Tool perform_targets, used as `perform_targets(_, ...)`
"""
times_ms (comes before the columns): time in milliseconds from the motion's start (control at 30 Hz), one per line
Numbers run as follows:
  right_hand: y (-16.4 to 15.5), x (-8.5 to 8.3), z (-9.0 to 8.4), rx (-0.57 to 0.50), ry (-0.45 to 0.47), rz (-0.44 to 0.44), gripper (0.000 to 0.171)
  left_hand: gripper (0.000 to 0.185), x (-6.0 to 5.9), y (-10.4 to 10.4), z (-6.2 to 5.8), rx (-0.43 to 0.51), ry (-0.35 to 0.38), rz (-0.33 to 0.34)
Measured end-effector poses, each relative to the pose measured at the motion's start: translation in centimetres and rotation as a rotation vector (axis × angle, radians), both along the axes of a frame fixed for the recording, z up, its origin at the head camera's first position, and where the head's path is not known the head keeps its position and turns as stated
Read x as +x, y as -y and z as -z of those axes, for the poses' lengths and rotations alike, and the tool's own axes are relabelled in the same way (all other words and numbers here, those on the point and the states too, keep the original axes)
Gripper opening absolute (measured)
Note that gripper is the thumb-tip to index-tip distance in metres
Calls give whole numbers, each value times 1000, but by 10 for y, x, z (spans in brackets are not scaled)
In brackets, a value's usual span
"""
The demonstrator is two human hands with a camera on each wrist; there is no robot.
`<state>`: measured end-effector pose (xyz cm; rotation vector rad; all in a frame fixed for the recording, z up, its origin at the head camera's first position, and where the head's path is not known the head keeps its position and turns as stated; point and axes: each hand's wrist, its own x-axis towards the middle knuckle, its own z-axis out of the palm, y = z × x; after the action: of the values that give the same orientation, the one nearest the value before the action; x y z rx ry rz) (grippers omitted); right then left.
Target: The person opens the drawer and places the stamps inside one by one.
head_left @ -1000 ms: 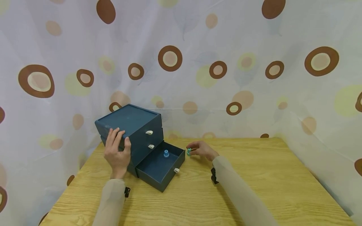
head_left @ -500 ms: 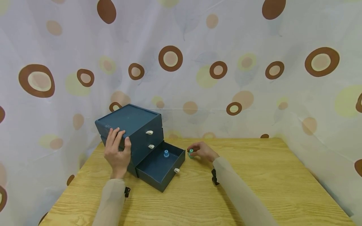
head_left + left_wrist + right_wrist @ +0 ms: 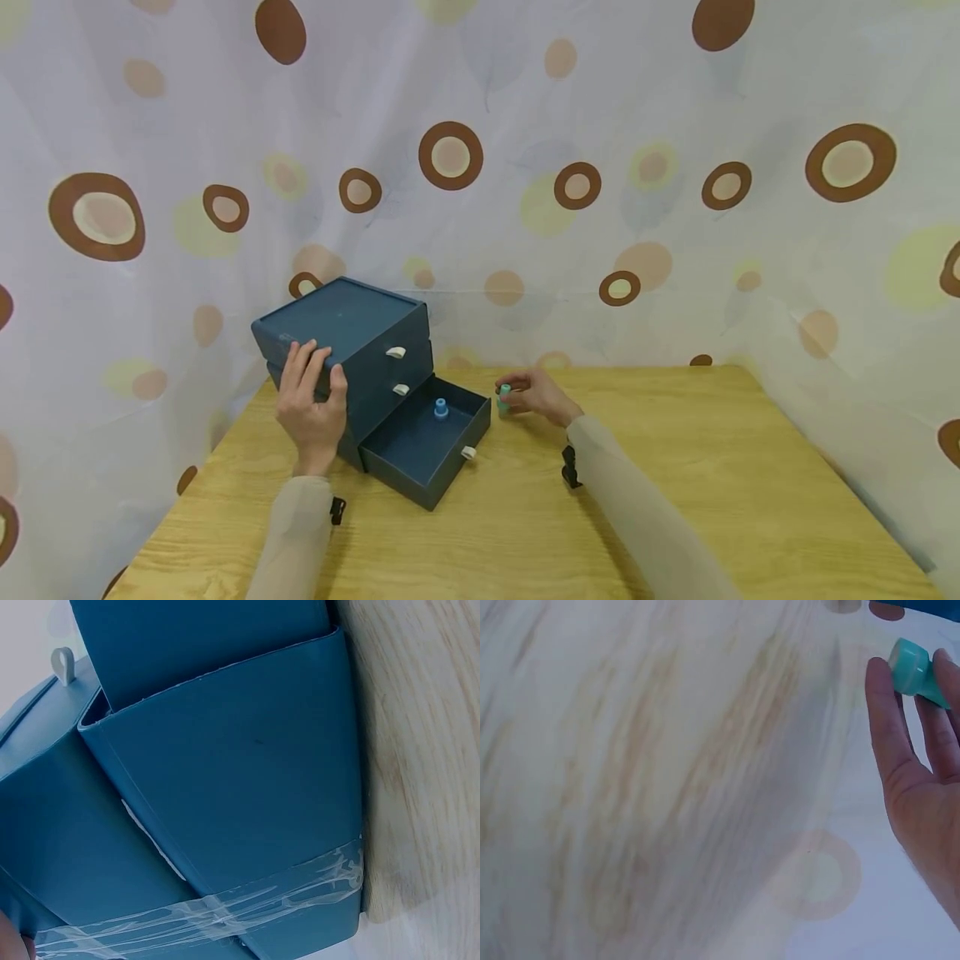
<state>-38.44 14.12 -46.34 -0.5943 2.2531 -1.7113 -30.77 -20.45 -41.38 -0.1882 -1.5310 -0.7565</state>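
Note:
A blue chest of drawers (image 3: 341, 325) stands at the left, its lowest drawer (image 3: 401, 433) pulled out. Inside that drawer stands a small blue stepped plastic piece (image 3: 441, 408), broad at the base and narrower above. My left hand (image 3: 311, 408) rests against the chest's near corner, fingertips over the top edge and thumb by the front. Just right of the drawer, my right hand (image 3: 536, 396) pinches a similar teal stepped piece (image 3: 911, 667) between thumb and fingertips. Part of the teal piece is hidden by the fingers.
The two upper drawers are closed and have pale loop tabs (image 3: 396, 352). Clear tape (image 3: 217, 919) runs across the chest's side. The wooden table (image 3: 675, 467) extends to the right, with a patterned curtain (image 3: 510, 250) behind it.
The teal piece shifted slightly right, then rose a little in my right hand, more of its length now showing. My left hand, the chest and the drawer have stayed put.

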Motion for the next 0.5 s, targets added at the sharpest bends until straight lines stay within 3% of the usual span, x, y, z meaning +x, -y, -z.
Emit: perform_targets(500, 7, 3, -16, -43, -106, 2, 35, 39, -1, -1, 0, 10, 2, 13)
